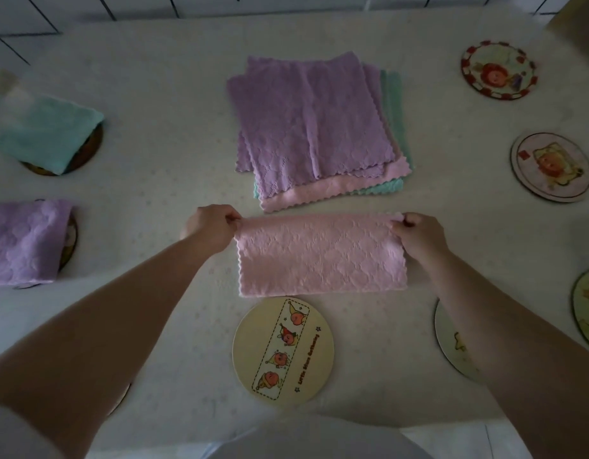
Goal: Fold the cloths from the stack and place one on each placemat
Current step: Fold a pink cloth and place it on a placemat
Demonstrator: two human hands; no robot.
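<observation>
Left hand [212, 226] and right hand [417, 231] each pinch a far corner of the pink cloth [319, 255]; the right forearm hides part of a placemat [452, 346].

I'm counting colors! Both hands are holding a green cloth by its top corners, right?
Not green. The head view shows the cloth is pink. The left hand and right hand do pinch its top corners.

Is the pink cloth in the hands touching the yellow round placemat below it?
Cannot tell. In the head view the pink cloth's lower edge meets the yellow placemat's top rim, with no gap visible, but one view cannot confirm contact.
</observation>
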